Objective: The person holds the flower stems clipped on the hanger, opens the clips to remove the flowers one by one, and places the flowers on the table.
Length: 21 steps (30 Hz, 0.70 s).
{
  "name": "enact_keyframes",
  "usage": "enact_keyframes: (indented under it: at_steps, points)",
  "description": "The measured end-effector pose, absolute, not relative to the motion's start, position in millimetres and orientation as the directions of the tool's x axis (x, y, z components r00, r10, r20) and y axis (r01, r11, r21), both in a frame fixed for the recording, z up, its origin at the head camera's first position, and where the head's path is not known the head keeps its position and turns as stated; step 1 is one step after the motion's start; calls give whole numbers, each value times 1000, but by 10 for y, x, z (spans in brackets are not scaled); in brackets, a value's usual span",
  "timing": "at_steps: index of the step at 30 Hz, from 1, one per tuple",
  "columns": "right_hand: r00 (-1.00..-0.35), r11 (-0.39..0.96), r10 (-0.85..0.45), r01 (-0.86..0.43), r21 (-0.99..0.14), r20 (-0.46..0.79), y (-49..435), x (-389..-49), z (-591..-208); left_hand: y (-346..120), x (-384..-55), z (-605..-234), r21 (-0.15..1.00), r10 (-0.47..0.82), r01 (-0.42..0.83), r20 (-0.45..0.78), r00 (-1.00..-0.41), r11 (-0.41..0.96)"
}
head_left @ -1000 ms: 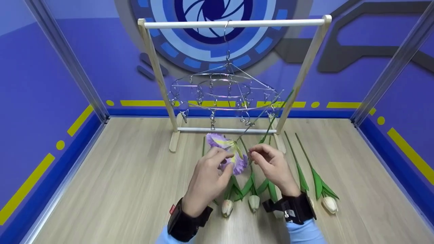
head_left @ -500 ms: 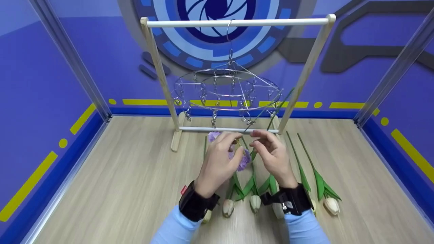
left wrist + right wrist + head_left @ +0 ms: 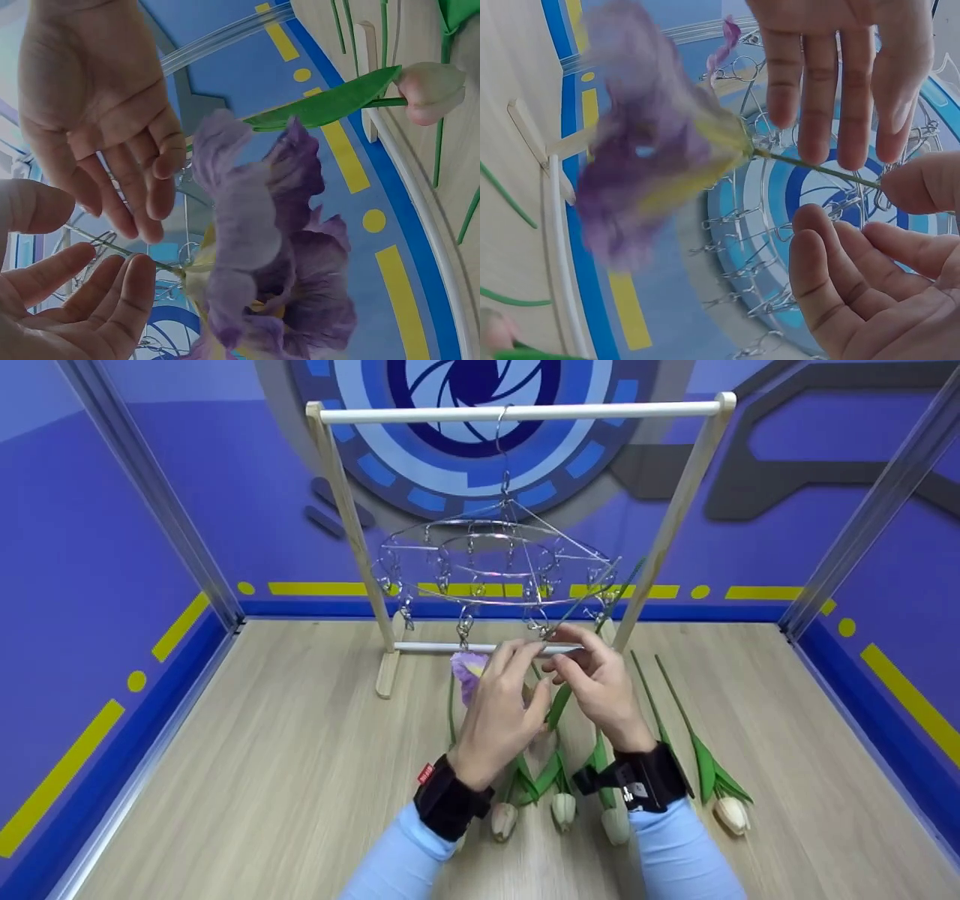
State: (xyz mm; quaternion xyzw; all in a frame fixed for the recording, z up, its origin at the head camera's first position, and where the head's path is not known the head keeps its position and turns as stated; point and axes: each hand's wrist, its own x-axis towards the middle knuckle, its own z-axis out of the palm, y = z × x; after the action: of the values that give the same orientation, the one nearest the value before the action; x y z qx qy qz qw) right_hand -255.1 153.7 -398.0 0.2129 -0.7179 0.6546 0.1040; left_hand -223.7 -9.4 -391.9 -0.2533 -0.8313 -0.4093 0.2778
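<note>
A purple iris (image 3: 255, 225) hangs head-down, its thin stem (image 3: 817, 168) running up toward the metal clips of a round clip hanger (image 3: 499, 601). My left hand (image 3: 501, 709) is beside the iris and covers most of it in the head view, thumb apart from the fingers. From the right, my right hand (image 3: 600, 686) faces it with loosely bent fingers. The stem passes between the two hands, close to the right thumb (image 3: 922, 182) in the right wrist view. A white-pink tulip (image 3: 431, 91) with a long green leaf hangs head-down behind the iris.
The hanger hooks onto the white bar (image 3: 525, 412) of a wooden rack. Several white tulips lie on the wood-grain table (image 3: 285, 772), including one tulip (image 3: 731, 816) at the right. Blue panels (image 3: 75, 547) enclose the back and sides.
Both hands have moved upward, from beside the iris bloom to its stem near the clips. The left hand has also shifted right and now hides most of the bloom.
</note>
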Motion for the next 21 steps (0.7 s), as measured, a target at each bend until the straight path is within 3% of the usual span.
enact_keyframes:
  at_steps: [12, 15, 21]
  points:
    - [-847, 109, -177, -524, -845, 502, 1506, -2500, -3912, -81, -2267, -3917, 520, 168, 654, 698, -696, 549]
    - [-804, 146, -191, -590, -794, 563, 1517, -2482, -3917, -77, -2253, -3918, 520, 168, 664, 705, -689, 537]
    - [-658, 271, -218, -751, -603, 721, 1528, -2449, -3919, -79, -2233, -3922, 521, 172, 683, 717, -676, 511]
